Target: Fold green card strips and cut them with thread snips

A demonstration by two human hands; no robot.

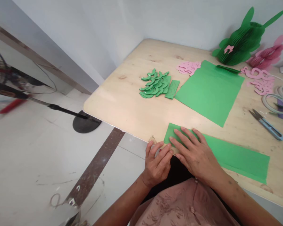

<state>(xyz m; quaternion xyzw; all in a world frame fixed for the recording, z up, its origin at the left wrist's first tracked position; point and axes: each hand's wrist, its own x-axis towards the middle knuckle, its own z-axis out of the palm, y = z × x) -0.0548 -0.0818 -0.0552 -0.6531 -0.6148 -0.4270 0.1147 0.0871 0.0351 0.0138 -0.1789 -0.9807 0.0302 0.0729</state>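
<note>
A long strip of green paper (240, 157) lies along the front edge of the wooden table. My right hand (194, 150) rests flat on its left part, fingers spread and pressing it down. Beside the strip's left corner, at the table edge, my left hand (158, 164) has its fingers curled inward; whether anything is inside them is hidden. Farther back lies a larger green paper sheet (209, 94), with a folded dark green piece on its top edge. To its left are a pile of curved green paper cutouts (155, 84) and a small green rectangle (172, 89) with drawn lines.
Pink paper cutouts (188, 67) lie on the table (122, 94). Blue-handled thread snips (269, 125) and tape rolls (275, 102) are at the right. Green (240, 44) and pink (264, 56) honeycomb paper figures stand by the wall. A stand with a round black base (85, 124) is on the floor.
</note>
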